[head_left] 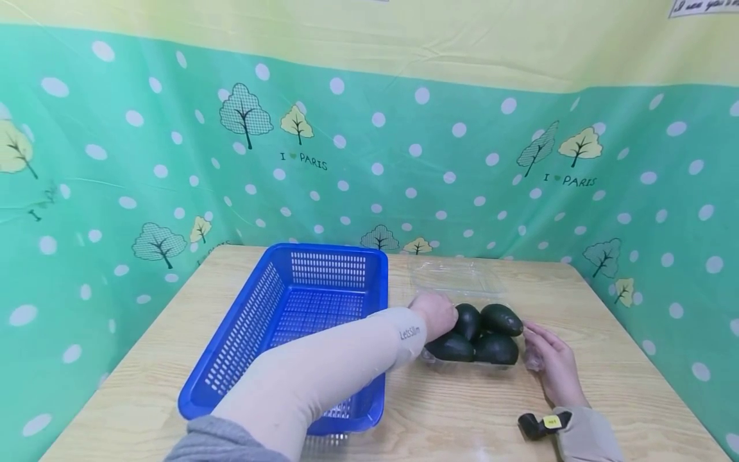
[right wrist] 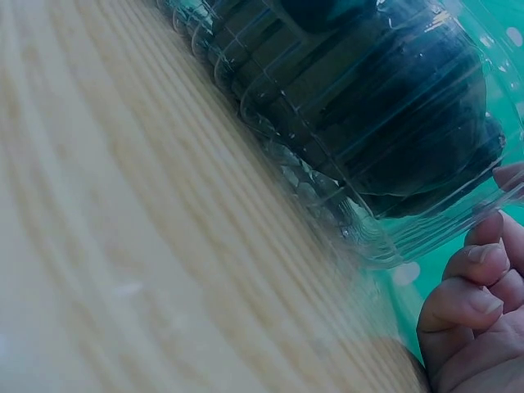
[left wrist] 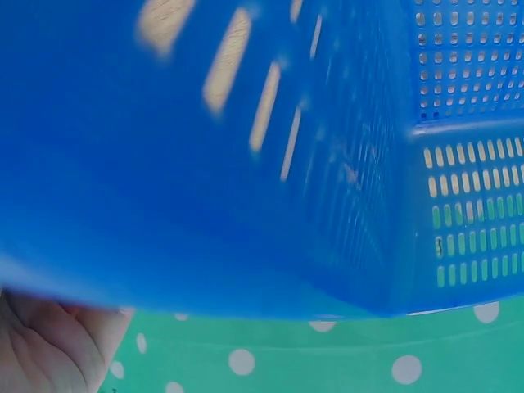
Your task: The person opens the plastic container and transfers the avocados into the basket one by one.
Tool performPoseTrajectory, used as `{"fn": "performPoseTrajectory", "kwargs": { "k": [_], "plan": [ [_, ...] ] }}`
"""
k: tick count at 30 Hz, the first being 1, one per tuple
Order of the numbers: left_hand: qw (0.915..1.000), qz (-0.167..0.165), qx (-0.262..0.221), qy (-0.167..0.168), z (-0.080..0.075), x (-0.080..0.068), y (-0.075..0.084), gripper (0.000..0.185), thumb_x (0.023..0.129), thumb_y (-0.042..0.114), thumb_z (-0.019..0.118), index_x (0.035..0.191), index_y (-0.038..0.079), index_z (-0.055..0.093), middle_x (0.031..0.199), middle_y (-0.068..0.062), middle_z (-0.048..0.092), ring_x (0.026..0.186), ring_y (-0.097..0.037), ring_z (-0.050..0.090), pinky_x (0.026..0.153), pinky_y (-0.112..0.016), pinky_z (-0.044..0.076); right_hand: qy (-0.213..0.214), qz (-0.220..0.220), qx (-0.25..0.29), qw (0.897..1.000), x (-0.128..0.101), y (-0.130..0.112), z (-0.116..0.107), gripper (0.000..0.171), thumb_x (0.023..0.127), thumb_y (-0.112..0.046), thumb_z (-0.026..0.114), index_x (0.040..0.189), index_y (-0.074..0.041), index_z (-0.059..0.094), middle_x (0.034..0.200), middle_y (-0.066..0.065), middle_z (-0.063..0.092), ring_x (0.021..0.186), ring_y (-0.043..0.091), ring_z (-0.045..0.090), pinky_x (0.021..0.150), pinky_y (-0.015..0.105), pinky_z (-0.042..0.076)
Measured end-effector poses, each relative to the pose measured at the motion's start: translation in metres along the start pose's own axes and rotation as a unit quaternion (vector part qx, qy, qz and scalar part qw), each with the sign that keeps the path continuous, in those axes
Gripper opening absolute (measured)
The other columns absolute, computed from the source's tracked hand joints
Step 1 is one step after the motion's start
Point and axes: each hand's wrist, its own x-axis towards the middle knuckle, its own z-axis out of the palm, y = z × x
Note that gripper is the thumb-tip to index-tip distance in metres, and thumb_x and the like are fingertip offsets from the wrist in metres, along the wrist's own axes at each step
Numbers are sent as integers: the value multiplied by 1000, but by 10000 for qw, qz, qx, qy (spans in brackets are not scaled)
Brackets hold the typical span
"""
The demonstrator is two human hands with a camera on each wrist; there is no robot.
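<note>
Several dark green avocados [head_left: 496, 350] lie in a transparent plastic box [head_left: 462, 364] right of centre in the head view. Its lid [head_left: 456, 277] is folded back behind them. My left hand [head_left: 434, 313] reaches across the basket to the box's left side, beside the avocados. The back of that hand hides its fingers, and the left wrist view shows only part of the hand below the basket wall. At the opposite end, my right hand [head_left: 553, 366] pinches the box's rim, its other fingers curled in the right wrist view.
A blue plastic basket [head_left: 225, 346] with slotted walls stands left of the box, under my left forearm. Both rest on a wooden table [head_left: 600, 321]. Behind the table hangs a green dotted curtain [head_left: 392, 173].
</note>
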Motion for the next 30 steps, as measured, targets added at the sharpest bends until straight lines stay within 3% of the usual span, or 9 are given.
{"fn": "performPoseTrajectory", "kwargs": {
  "k": [7, 15, 20, 24, 30],
  "plan": [
    [9997, 198, -110, 62, 1, -1, -2, 13, 95, 30, 66, 107, 31, 72, 100, 12, 71, 85, -4, 65, 73, -20, 56, 81, 81, -82, 9999, -2, 1, 1, 14, 98, -23, 62, 104, -32, 72, 71, -12, 51, 54, 2, 43, 49, 18, 36],
    [9991, 356, -199, 134, 0, -6, -10, 13, 94, 25, 67, 104, 29, 73, 99, 11, 72, 85, -4, 65, 75, -18, 55, -230, -195, 168, 9994, -2, 3, 1, 23, 99, -11, 60, 109, -28, 72, 71, -11, 52, 53, 1, 42, 49, 17, 36],
    [9987, 372, -323, 141, -2, -7, -13, 12, 95, 25, 66, 104, 28, 73, 99, 10, 71, 83, -5, 65, 74, -17, 54, -317, -299, 89, 9990, -1, 4, 1, 27, 100, -9, 57, 109, -29, 72, 65, -12, 49, 51, 1, 41, 49, 25, 23],
    [9963, 389, -696, 329, -7, -10, -20, 12, 96, 22, 65, 103, 26, 74, 100, 8, 72, 83, -6, 65, 72, -18, 54, -306, -302, -5, 9991, -1, 4, 1, 30, 100, -8, 55, 105, -32, 73, 61, -11, 45, 49, 0, 40, 52, 33, 17],
    [9891, 480, -1249, 608, -18, -15, -34, 14, 91, 18, 70, 103, 22, 73, 99, 5, 73, 87, -10, 67, 73, -20, 55, -248, -265, 13, 9993, -1, 4, 1, 34, 100, -6, 53, 102, -32, 74, 58, -11, 44, 46, 0, 39, 51, 34, 15]
  ]
}}
